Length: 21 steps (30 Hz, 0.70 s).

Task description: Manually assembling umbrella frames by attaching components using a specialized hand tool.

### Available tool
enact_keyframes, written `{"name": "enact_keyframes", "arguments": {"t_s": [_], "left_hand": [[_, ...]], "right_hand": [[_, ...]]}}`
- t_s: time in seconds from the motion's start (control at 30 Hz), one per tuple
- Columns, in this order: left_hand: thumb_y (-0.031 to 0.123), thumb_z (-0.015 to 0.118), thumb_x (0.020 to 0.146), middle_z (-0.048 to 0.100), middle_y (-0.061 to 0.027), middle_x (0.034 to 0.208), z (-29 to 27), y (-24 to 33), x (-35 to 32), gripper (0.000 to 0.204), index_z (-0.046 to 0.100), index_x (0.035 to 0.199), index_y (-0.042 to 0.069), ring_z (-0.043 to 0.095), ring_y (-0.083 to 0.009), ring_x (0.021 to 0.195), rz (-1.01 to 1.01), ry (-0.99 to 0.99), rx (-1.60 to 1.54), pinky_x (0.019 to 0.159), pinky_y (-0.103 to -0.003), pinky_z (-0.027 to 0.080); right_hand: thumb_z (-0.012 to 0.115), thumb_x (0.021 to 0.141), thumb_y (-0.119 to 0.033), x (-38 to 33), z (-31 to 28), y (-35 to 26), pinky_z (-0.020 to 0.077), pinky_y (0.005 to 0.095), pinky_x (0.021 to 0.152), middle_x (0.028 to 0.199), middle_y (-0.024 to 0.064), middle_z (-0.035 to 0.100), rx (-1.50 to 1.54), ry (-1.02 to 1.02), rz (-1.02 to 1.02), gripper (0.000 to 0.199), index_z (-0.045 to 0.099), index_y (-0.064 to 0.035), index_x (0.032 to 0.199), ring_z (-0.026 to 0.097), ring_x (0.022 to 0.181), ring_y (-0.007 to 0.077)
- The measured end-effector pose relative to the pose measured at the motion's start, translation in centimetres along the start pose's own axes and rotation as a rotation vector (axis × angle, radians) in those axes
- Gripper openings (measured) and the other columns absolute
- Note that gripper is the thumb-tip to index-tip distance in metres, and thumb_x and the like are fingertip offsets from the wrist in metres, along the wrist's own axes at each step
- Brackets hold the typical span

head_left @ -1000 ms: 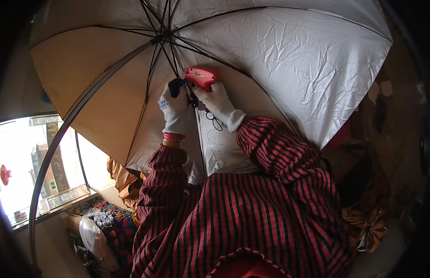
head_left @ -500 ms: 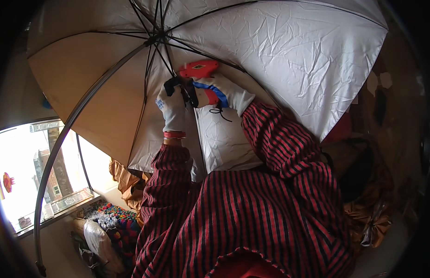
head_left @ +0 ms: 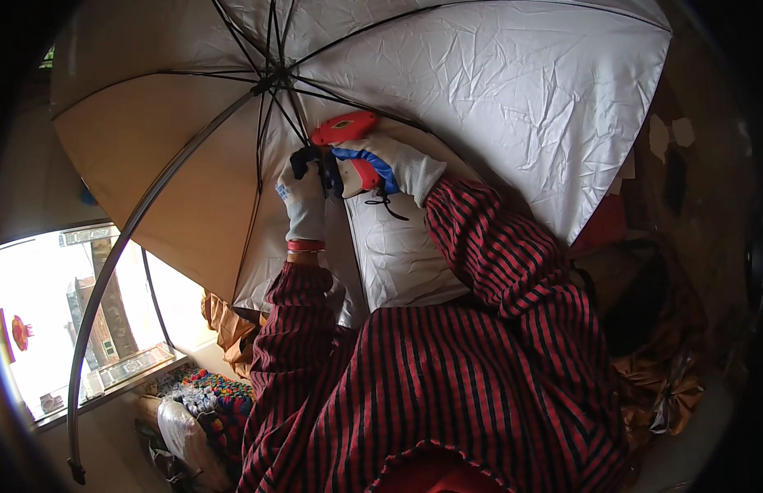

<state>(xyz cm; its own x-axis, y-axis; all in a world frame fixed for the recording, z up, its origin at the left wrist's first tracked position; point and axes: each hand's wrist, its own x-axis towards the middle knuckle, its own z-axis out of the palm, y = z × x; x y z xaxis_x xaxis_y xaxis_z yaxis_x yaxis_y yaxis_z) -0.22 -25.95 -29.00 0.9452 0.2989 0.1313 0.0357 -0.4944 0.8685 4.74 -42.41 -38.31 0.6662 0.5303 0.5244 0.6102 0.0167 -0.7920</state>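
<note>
An opened umbrella with a silvery inner side spreads in front of me, its black ribs meeting at a hub. My right hand, in a white and blue glove, is wrapped round a red and white pistol-shaped tagging gun. A thin black cord hangs below that hand. My left hand, in a white glove with dark fingers, is closed at an umbrella rib just left of the gun. The gun's front end and what lies between the left fingertips are hidden.
The umbrella's dark curved shaft runs from the hub down to the lower left. A bright window is at the left. Below it lie colourful knitted material and a clear plastic bag. Brown crumpled material sits at the right.
The red gun and my right hand have shifted slightly left and down, close against the left hand. The whole view has tilted a little. Both hands keep their grip.
</note>
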Motion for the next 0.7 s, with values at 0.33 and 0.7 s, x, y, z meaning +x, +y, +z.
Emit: {"name": "enact_keyframes", "arguments": {"t_s": [0.33,0.7], "left_hand": [[0.01,0.062,0.086,0.07,-0.0109,0.08,-1.1,-0.6,-0.1,0.016,0.069,0.098,0.002,0.064,-0.0153,0.069,0.2,0.017,0.098,0.062,-0.032,0.049],[0.015,0.063,0.086,0.069,-0.0077,0.076,-1.3,-1.6,2.0,0.017,0.068,0.094,0.001,0.064,-0.0158,0.064,0.209,-0.014,0.256,0.058,-0.033,0.049]], "right_hand": [[0.067,0.087,-0.022,3.6,-0.3,-6.3,0.0554,0.0332,0.075,0.092,0.006,0.068,0.728,-0.037,0.13,0.025,0.058,-0.0056,0.104,0.068,0.083,0.0176],[0.072,0.085,-0.025,2.3,-0.8,-6.8,0.0578,0.0422,0.064,0.092,0.0101,0.068,1.393,0.281,0.989,0.032,0.061,-0.0057,0.108,0.068,0.077,0.0241]]}}
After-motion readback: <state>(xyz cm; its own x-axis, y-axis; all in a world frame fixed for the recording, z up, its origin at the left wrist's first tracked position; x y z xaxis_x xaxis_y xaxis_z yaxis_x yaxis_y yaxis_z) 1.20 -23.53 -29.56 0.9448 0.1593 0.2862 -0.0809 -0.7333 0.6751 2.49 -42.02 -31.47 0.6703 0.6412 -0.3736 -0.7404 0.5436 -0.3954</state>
